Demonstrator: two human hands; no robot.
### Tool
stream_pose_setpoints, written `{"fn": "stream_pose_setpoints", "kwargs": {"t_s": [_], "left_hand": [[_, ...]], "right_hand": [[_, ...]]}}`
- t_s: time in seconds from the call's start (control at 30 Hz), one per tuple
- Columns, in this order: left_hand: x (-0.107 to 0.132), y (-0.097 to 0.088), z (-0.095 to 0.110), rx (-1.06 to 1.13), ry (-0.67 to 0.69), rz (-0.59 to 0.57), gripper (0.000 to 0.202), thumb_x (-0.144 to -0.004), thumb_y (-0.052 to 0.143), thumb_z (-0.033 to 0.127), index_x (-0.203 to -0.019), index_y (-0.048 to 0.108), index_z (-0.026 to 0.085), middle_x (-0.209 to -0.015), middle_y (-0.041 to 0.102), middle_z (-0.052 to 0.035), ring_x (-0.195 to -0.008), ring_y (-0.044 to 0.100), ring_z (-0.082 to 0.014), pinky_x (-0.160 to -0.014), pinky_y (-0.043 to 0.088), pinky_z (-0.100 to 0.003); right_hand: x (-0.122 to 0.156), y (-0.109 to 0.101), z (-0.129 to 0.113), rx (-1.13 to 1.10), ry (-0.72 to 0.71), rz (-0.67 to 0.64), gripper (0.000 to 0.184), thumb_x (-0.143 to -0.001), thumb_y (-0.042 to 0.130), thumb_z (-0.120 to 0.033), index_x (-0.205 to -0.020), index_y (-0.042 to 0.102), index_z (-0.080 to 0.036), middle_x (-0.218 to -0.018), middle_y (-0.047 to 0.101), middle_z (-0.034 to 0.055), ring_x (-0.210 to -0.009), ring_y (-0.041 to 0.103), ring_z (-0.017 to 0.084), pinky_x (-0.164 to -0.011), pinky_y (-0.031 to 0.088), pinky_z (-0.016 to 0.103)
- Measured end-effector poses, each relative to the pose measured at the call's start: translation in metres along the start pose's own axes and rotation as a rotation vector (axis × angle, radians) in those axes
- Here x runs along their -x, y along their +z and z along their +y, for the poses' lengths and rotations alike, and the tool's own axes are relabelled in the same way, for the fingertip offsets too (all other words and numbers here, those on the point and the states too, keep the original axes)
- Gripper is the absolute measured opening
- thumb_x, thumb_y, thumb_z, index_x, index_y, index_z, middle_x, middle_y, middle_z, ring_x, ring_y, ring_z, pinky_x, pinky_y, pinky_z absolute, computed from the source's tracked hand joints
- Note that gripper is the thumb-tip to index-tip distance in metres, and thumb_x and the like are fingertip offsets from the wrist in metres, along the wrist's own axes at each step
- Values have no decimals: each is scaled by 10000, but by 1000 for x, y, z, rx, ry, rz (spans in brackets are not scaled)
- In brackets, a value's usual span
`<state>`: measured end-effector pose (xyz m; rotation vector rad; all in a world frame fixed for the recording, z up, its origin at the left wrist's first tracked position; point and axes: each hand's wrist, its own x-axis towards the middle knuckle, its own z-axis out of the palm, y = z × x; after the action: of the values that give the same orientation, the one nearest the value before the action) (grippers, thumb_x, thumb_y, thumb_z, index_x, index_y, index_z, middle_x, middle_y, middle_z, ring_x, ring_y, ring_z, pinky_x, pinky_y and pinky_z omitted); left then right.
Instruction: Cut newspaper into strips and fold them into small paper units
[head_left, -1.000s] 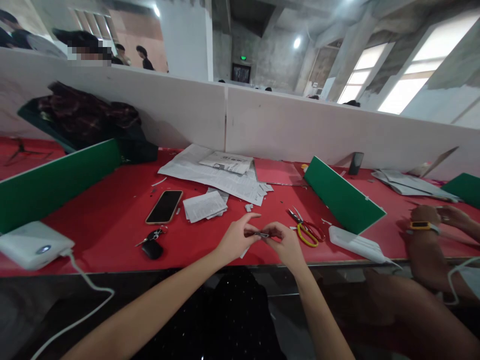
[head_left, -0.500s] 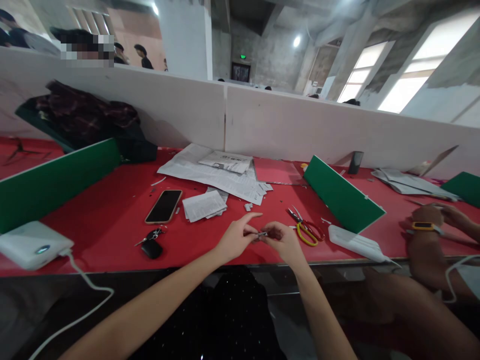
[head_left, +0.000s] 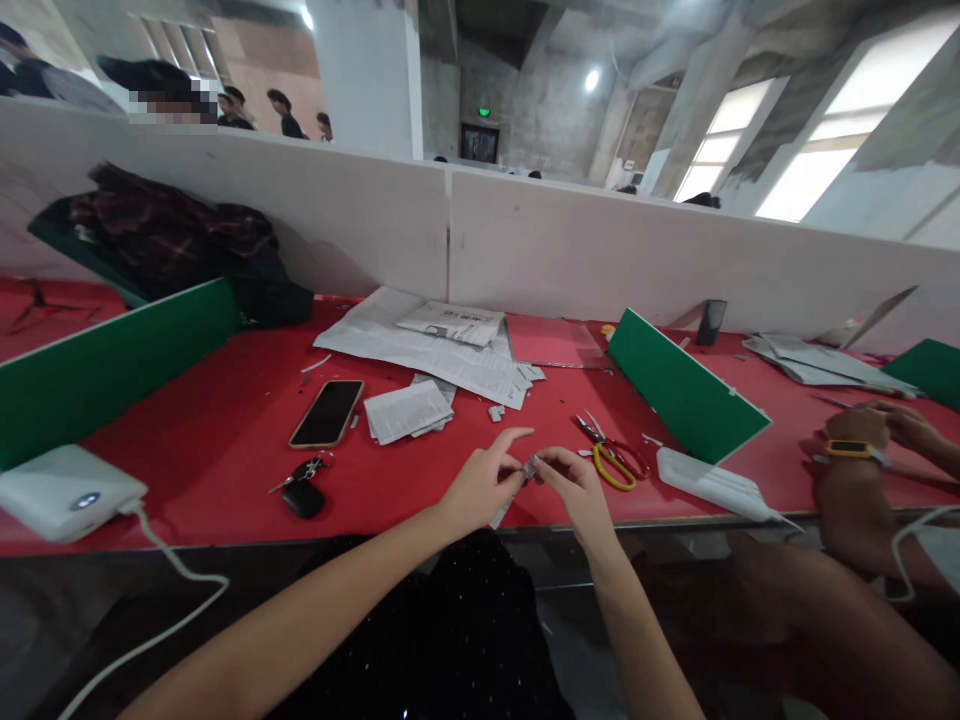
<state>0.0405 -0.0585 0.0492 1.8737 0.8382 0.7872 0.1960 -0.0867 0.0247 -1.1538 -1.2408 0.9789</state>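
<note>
Close to the table's front edge, my left hand (head_left: 482, 487) and my right hand (head_left: 574, 483) meet at a small folded piece of newspaper (head_left: 530, 467). Both hands pinch it between thumb and fingers, while the left index finger points away to the right. A pale end of paper (head_left: 505, 512) shows below the left fingers. To the right of my hands lie scissors (head_left: 615, 467) with yellow and red handles. Small folded paper bits (head_left: 496, 412) lie just beyond my fingers, and a stack of cut newspaper pieces (head_left: 409, 411) is to the left.
Newspaper sheets (head_left: 420, 345) spread toward the white partition (head_left: 540, 250). A phone (head_left: 328, 413), keys (head_left: 303, 490) and a white corded box (head_left: 67, 490) are on the left. Green dividers (head_left: 686, 390) stand on both sides. A white glue bottle (head_left: 709, 484) and a co-worker's hands (head_left: 862, 430) are at right.
My hands have turned the newspaper piece and shifted slightly right. Its pale end now shows below my left fingers. The scissors and phone have stayed in place.
</note>
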Motion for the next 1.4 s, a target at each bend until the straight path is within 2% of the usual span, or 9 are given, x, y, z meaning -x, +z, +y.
{"fn": "stream_pose_setpoints", "kwargs": {"t_s": [0.27, 0.53, 0.73, 0.83, 0.9, 1.0, 1.1, 1.23, 1.4], "left_hand": [[0, 3, -3, -24, -43, -20, 495, -800, 488, 211, -1281, 375, 187, -665, 665, -1, -620, 595, -139, -637, 443, -249], [-7, 1, -9, 445, -182, -39, 582, -767, 566, 185, -1288, 309, 145, -713, 681, -51, -731, 646, -178, -712, 460, -305], [-9, 1, -12, 474, -184, -33, 602, -741, 604, 173, -1278, 333, 150, -678, 669, -25, -720, 642, -170, -729, 459, -312], [-10, -3, -12, 519, -287, -47, 583, -698, 640, 153, -1222, 385, 139, -707, 681, -49, -724, 650, -185, -710, 477, -319], [-10, -5, -11, 549, -387, -64, 458, -681, 653, 152, -1101, 474, 120, -721, 682, -70, -725, 657, -197, -707, 492, -334], [-11, -8, -9, 572, -470, -80, 235, -677, 652, 157, -887, 557, 110, -735, 680, -83, -727, 659, -197, -724, 504, -346], [-12, -12, -7, 562, -426, -32, 137, -691, 638, 166, -811, 606, 108, -749, 684, -79, -727, 651, -170, -744, 498, -321], [-14, -18, -4, 630, -413, 95, 155, -693, 650, 186, -829, 632, 113, -792, 688, -75, -737, 639, -153, -759, 494, -309], [-12, -19, -2, 669, -407, 90, 140, -696, 653, 174, -816, 628, 107, -775, 684, -71, -696, 636, -139, -735, 507, -304]], "right_hand": [[1, 14, 16, -154, 41, 152, 147, -683, 660, -296, -633, 605, -170, -562, 573, -21, -539, 500, 108, -544, 412, 229], [-3, 5, 6, -104, 90, 55, 188, -675, 670, -324, -782, 643, -172, -645, 636, 0, -578, 572, 138, -568, 469, 259], [-6, 7, 3, -101, 79, 36, 179, -666, 678, -315, -751, 635, -164, -595, 605, -13, -541, 557, 126, -543, 475, 251], [-7, 7, 5, -67, 84, 1, 179, -660, 684, -310, -742, 634, -158, -611, 608, -7, -556, 564, 129, -552, 476, 250], [-9, 6, 5, -24, 64, -21, 185, -664, 684, -301, -771, 627, -161, -627, 609, -7, -568, 569, 130, -554, 472, 245], [-10, 4, 4, 43, -8, -44, 291, -684, 675, -294, -938, 582, -185, -628, 606, -21, -570, 569, 133, -546, 465, 240], [-8, -1, 1, 142, -146, -13, 313, -789, 566, -287, -1090, 527, -212, -740, 627, 10, -657, 592, 147, -629, 489, 273], [5, -6, -3, 454, -442, -43, 278, -863, 446, -202, -1088, 596, -268, -1000, 533, 67, -926, 549, 174, -830, 460, 341], [20, -4, -1, 724, -624, -160, 300, -840, 492, -145, -1045, 631, -313, -1026, 498, 62, -913, 517, 171, -788, 474, 330]]}}
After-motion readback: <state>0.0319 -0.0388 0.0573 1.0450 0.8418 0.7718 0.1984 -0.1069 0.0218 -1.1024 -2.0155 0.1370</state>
